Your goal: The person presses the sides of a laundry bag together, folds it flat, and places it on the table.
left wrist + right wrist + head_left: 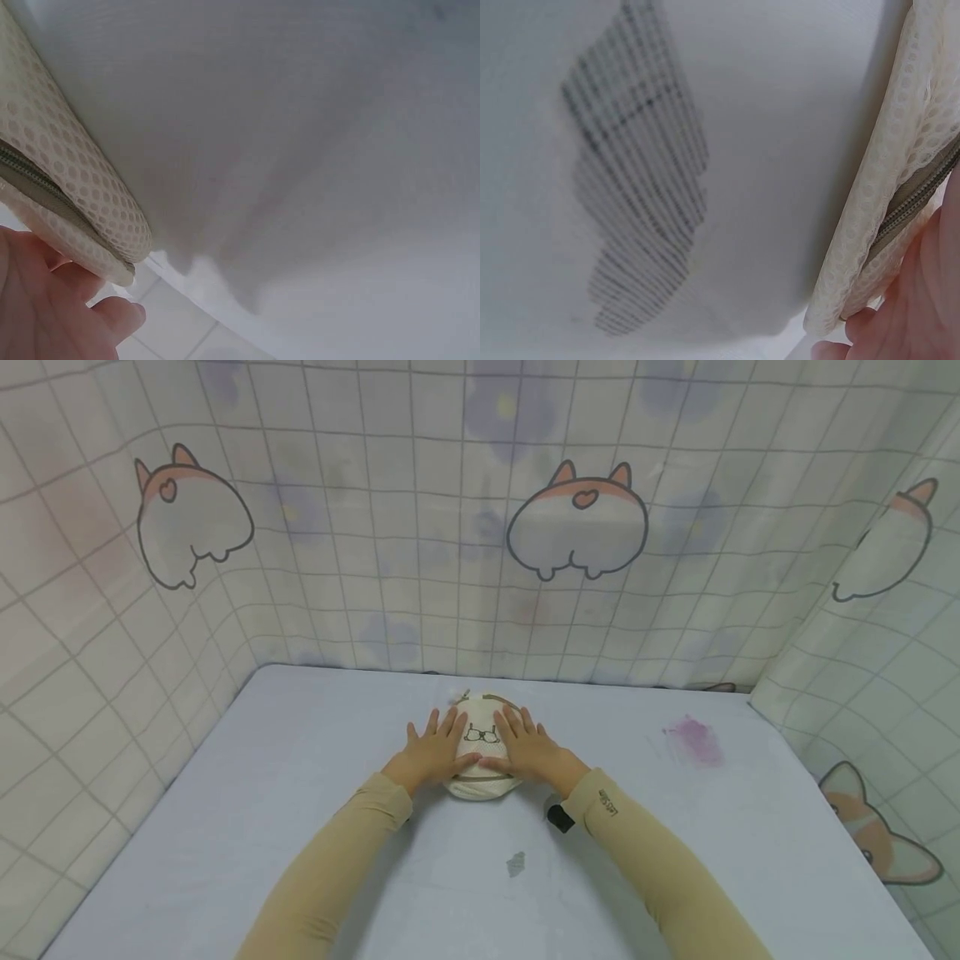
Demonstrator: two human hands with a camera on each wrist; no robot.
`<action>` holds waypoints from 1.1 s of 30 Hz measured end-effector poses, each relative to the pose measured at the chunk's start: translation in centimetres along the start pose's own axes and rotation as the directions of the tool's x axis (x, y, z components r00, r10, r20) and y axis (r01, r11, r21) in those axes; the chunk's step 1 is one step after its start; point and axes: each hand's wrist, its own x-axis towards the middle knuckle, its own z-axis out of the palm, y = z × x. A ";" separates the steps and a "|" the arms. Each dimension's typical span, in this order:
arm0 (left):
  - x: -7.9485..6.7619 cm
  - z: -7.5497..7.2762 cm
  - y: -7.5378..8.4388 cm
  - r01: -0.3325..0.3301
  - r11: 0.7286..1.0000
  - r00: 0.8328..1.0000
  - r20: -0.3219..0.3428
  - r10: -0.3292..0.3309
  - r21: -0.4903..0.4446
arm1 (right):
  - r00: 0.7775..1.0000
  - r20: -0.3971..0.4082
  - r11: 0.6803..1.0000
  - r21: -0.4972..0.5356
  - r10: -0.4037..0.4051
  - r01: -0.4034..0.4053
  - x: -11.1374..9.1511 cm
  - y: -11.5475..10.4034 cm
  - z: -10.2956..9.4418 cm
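A round, cream mesh laundry bag (482, 737) lies on the white table, with a small bra drawing printed on its top. My left hand (433, 756) rests on its left half, fingers straight and pointing away. On the other half lies my right hand (534, 756), also with straight fingers, and the two thumbs nearly meet below the drawing. A zipper (915, 199) runs along the bag's side. In the left wrist view the mesh side (82, 165) bulges out beside the hand. The hands cover much of the bag's top.
The white table (262, 777) bears a pink stain (693, 740) to the right and a grey striped patch (516, 864) nearer me. Checked fabric (420, 527) with corgi pictures hangs behind and on both sides. A black device (559, 817) sits at my right wrist.
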 end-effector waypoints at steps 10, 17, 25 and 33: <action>0.1 -0.3 0.1 0.000 1.000 1.000 0.021 -0.001 0.015 | 0.999 0.039 1.000 -0.002 0.025 -0.025 0.5 0.2 0.4; -0.1 -0.3 0.2 0.004 1.000 1.000 0.023 -0.004 -0.006 | 0.997 0.069 0.999 -0.002 0.045 -0.045 0.8 0.2 0.5; 0.0 0.0 0.1 0.012 1.000 0.999 0.031 -0.012 -0.002 | 0.998 0.053 1.000 0.002 0.017 -0.017 0.6 0.2 0.4; 0.0 -0.1 0.2 0.010 1.000 0.999 0.040 -0.011 0.018 | 0.998 0.054 1.000 0.000 0.013 -0.013 0.0 -0.2 -0.1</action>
